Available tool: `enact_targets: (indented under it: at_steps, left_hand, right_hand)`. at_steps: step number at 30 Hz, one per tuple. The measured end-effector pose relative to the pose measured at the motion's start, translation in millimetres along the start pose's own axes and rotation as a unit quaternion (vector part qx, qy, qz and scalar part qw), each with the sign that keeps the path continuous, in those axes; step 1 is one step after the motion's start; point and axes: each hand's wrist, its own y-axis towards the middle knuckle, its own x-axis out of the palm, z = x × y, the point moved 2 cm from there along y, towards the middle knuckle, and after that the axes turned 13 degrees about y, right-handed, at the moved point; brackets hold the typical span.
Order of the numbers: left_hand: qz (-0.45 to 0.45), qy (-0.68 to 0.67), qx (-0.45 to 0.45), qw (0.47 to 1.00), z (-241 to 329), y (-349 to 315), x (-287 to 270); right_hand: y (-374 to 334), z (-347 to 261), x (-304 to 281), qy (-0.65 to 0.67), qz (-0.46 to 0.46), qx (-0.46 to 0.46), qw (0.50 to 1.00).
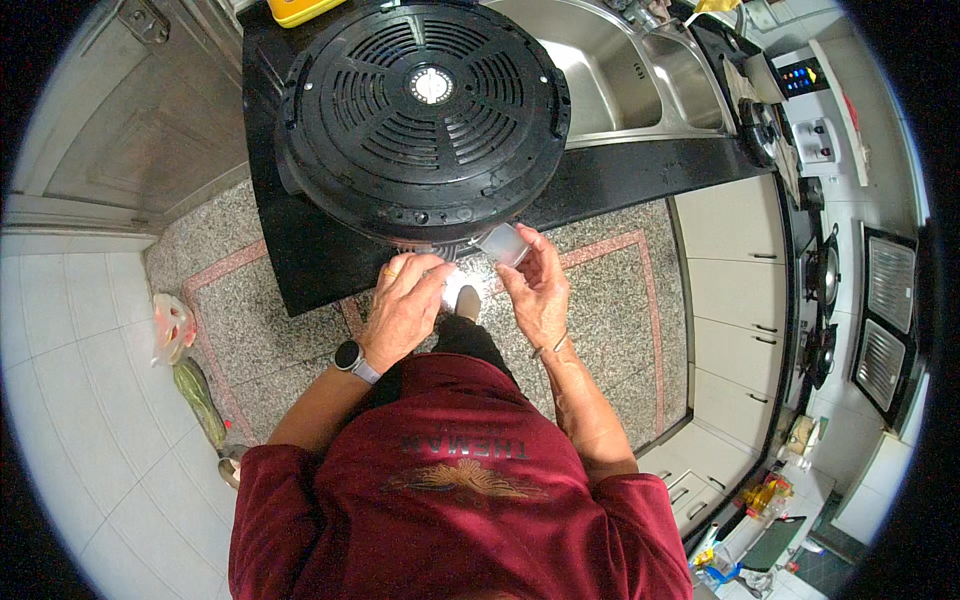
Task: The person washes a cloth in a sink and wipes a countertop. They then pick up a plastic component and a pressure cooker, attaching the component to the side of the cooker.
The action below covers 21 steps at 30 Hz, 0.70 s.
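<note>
A large round black appliance (350, 160) with a slotted lid sits on the black counter, close in front of me. My right hand (540, 290) pinches a small translucent plastic box (502, 245) between thumb and fingers, just below the appliance's front rim. Beside it, my left hand (405, 300) is at the same rim, its fingers curled and pressed together. What those fingertips hold, if anything, is hidden by the hand. A watch is on my left wrist, and a thin bangle is on the right one.
Behind the appliance to the right is a steel sink (610, 80). A yellow object (300, 10) stands at the counter's far left. Pale cabinets (735, 280) run along the right, below a stove (825, 270). On the floor at left lie a plastic bag (173, 325) and a long green gourd (198, 395).
</note>
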Motion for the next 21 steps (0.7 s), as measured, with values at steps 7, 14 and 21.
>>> enact_targets:
  at_steps: [7,14,21]
  left_hand:
    - [-0.002,-0.005,0.007,1.0,-1.0,1.4,-1.9]
    - [-0.01,-0.013,0.002,1.0,-1.2,2.5,-4.1]
    - [-0.001,0.0,0.017,1.0,-4.0,2.3,-0.9]
  right_hand:
    - [3.9,-8.1,4.9,-0.074,0.022,0.006,0.997]
    - [9.9,-8.6,6.3,-0.15,0.019,-0.031,0.988]
    - [17.5,-35.2,19.2,-0.28,-0.003,-0.063,0.958]
